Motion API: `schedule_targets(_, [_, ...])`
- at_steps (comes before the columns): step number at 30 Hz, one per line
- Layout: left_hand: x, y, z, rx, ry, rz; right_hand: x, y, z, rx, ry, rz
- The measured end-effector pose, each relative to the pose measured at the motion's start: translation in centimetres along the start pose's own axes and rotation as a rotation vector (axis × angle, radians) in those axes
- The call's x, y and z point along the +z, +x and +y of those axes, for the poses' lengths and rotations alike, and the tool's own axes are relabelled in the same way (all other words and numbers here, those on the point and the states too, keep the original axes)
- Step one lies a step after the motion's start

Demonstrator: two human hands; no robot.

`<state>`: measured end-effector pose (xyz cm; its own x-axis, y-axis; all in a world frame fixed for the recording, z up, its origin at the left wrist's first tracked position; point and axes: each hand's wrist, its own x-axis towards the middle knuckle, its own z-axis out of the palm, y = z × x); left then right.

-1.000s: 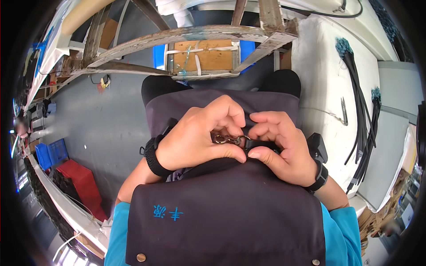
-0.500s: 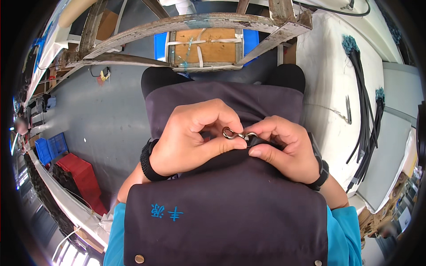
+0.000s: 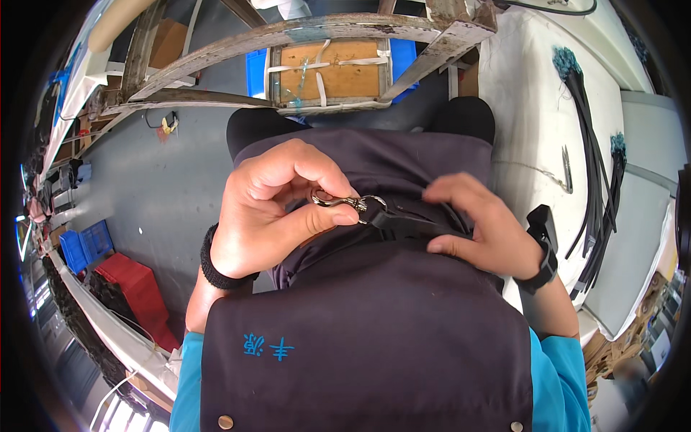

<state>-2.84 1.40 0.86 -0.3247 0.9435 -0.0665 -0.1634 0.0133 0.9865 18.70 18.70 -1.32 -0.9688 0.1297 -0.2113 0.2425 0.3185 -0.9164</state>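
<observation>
My left hand (image 3: 270, 205) pinches a shiny metal swivel snap hook (image 3: 332, 199) between thumb and forefinger, above my lap. A black strap (image 3: 414, 222) passes through the ring end of the hook and runs off to the right. Beside that strap is my right hand (image 3: 489, 230), thumb and fingers spread apart, slightly blurred and not gripping it. Beneath both hands lies the dark apron (image 3: 374, 309) over my lap. The strap's far end is hard to make out against the dark cloth.
On the right, a white-covered surface (image 3: 507, 86) carries long black straps (image 3: 592, 155) with teal ends and a slim pointed metal tool (image 3: 567, 169). A worn frame (image 3: 288, 32) stands ahead, near a wooden panel (image 3: 331, 75). Red (image 3: 137, 288) and blue bins (image 3: 86, 241) sit at left.
My left hand has moved left and slightly up with the snap hook. My right hand has let go near the ring, opened and drawn away to the right, exposing more strap.
</observation>
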Motion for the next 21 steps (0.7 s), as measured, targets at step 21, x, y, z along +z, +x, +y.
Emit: schedule_targets(21, [1.4, -0.2, -0.8, -0.177, -0.335, -0.034, 2.8, 3.0, -4.4, -0.185, -0.025, 0.402])
